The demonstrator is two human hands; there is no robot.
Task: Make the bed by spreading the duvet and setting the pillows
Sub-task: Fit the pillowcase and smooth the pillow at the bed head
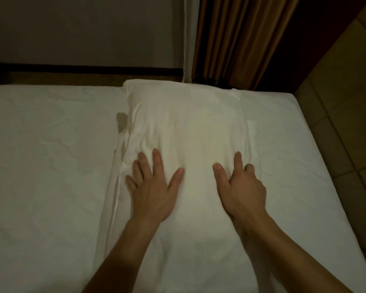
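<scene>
A person's left hand [151, 190] and right hand [240, 190] press flat, fingers spread, on a plump white fabric pillow [188, 127] lying lengthwise at the centre of the frame on a white-sheeted bed [47, 166]. Brown pleated curtains [241, 39] hang at upper right beside a grey wall [82, 28]; tan floor tiles [347, 102] line the right edge.

No text, label, brand, number or sign can be read anywhere in the view.
</scene>
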